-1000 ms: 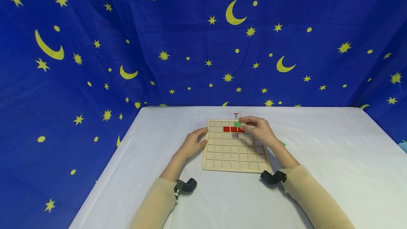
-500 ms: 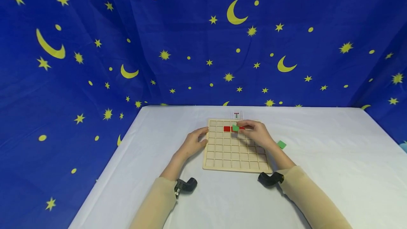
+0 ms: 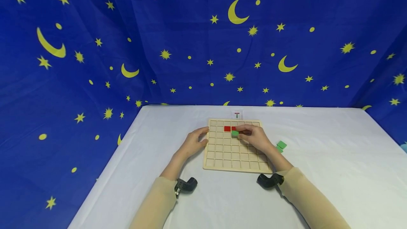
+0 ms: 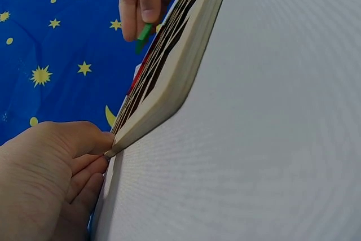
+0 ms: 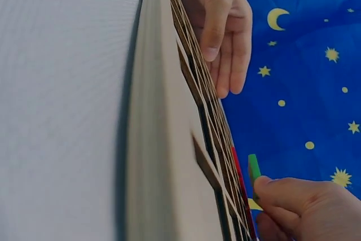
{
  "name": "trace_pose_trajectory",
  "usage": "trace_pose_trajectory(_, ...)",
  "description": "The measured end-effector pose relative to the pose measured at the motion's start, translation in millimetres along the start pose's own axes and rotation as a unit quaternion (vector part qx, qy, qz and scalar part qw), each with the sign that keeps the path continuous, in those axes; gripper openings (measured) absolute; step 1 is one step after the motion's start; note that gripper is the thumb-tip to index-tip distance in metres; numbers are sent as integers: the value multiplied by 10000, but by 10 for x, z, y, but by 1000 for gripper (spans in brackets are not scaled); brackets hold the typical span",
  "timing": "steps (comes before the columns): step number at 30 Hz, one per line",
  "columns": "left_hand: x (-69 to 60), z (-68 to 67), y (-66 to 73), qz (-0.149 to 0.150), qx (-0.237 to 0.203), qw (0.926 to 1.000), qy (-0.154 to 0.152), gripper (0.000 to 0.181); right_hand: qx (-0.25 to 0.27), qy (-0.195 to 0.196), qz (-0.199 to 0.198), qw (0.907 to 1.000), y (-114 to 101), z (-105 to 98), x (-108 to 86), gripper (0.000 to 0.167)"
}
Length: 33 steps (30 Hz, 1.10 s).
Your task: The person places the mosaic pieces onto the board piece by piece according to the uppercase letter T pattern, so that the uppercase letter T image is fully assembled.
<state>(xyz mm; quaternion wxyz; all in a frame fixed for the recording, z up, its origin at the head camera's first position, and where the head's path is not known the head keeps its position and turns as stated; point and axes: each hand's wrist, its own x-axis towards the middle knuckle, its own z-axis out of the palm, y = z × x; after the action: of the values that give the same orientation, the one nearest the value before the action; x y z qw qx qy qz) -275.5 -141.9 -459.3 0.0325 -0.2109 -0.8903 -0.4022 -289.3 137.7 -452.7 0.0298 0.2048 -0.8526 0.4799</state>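
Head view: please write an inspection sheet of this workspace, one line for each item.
Surface: white-covered table.
Job's things: wooden grid board bearing red tiles; green tile over it; loose green tiles to its right; small pattern card beyond.
Clutter: nothing seen.
Hands: left hand touches the board's left edge; right hand pinches the green tile.
Cables: nothing seen.
Surroundings: blue fabric with yellow moons and stars; black device at each wrist.

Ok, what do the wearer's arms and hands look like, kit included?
Bare left hand and right hand. Plain beige sleeves: left sleeve, right sleeve. Black, bent, rounded fittings by the cuffs: left fitting, right fitting. No cables or markings visible.
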Motion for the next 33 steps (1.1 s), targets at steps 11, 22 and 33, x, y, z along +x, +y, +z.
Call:
trace_pose_trajectory(11,-7,-7,17,-1,-11,10000,-38,50,-492,121,-233,9984,70,41,4,27)
trace_pose_trajectory(22,-7,8,12,-36,15,10000,-18,51,-1025,138,-666,9924,49,40,-8,31)
trace_pose_trajectory(33,-3,3,14,0,39,10000,-12,51,-1150,159,-676,9909,42,33,-1,31)
